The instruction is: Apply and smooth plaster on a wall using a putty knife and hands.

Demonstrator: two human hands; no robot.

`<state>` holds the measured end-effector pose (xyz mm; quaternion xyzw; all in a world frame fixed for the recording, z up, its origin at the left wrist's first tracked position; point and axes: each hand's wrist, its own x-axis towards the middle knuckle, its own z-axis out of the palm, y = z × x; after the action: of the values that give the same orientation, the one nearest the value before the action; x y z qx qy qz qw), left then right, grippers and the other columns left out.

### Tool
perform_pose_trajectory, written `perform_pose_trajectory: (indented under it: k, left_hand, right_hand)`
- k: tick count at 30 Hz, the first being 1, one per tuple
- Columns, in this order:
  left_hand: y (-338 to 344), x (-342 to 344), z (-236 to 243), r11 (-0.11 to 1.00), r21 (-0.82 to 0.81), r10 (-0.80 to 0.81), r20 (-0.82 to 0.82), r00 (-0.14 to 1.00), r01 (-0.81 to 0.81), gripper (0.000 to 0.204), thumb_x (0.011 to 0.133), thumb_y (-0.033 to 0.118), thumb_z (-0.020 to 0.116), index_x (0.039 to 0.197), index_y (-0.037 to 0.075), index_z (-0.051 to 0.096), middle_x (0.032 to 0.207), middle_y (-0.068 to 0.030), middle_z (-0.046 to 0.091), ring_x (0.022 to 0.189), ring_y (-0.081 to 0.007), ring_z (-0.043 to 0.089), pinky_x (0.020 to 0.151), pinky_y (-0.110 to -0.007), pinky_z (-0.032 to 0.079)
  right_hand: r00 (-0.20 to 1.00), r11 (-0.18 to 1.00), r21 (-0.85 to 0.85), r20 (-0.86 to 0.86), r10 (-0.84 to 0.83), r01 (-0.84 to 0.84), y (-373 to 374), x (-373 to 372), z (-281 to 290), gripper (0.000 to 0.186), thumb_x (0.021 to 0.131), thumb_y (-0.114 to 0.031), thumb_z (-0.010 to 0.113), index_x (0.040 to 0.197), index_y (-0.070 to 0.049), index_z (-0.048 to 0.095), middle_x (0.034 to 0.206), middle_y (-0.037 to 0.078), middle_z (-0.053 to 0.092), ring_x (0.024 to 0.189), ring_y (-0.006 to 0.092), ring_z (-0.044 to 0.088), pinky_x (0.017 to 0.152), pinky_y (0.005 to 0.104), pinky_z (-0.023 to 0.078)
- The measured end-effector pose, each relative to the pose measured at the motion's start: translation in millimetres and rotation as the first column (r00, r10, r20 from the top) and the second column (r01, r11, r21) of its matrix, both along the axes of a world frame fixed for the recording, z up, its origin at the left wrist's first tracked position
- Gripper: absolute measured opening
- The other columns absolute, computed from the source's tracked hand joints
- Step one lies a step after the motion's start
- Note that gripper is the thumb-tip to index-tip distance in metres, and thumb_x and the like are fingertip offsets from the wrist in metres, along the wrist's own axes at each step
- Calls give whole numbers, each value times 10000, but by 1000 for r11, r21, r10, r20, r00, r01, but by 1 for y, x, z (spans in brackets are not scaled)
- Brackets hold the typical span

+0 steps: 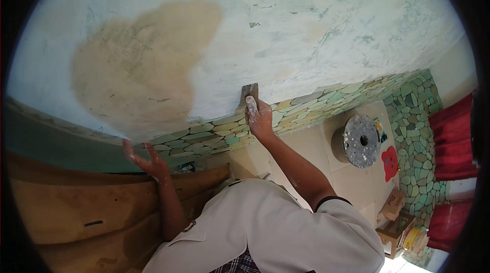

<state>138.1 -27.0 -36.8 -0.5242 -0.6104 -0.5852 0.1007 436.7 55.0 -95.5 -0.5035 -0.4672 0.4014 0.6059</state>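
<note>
My right hand (260, 119) grips a putty knife (250, 91), its thumb whitened with filler and pressed along the tool. The blade meets the lower part of the white, patchy wall (286, 43), just above a band of green and yellow stone-pattern tiles (224, 131). To the left, my left hand (149, 162) is raised with its fingers spread and nothing in it. Its fingertips are by the wall's bottom edge, though whether they touch cannot be made out. A large tan, damp-looking patch (145, 58) covers the wall above that hand.
Brown wooden furniture (76, 217) stands close at my left. On the tiled floor at right is a round speckled grey drum (362, 140), with a red cutout (389, 164) past it. Cardboard boxes (394, 204), a yellow-banded tub (414, 240) and red curtains (451, 140) lie farther right.
</note>
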Motion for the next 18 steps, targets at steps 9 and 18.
perform_pose_trajectory:
  k: [9,18]
  left_hand:
    - [53,-18,23,956,257,-86,-206,975,139,595,932,99,524,1438,19,221,1524,-188,115,1398,-354,165,1112,-485,186]
    - [63,-10,-3,989,107,-76,-241,967,104,658,932,141,523,1476,68,160,1537,-205,-48,1410,-415,-37,1103,-561,64]
  right_hand:
    - [951,979,200,292,-102,44,-6,-13,8,489,904,-456,569,658,-36,521,507,-1,457,406,89,425,394,257,347]
    - [996,989,-126,44,-75,80,-21,-25,-4,507,929,-439,528,623,-34,520,485,17,456,404,106,438,395,271,361]
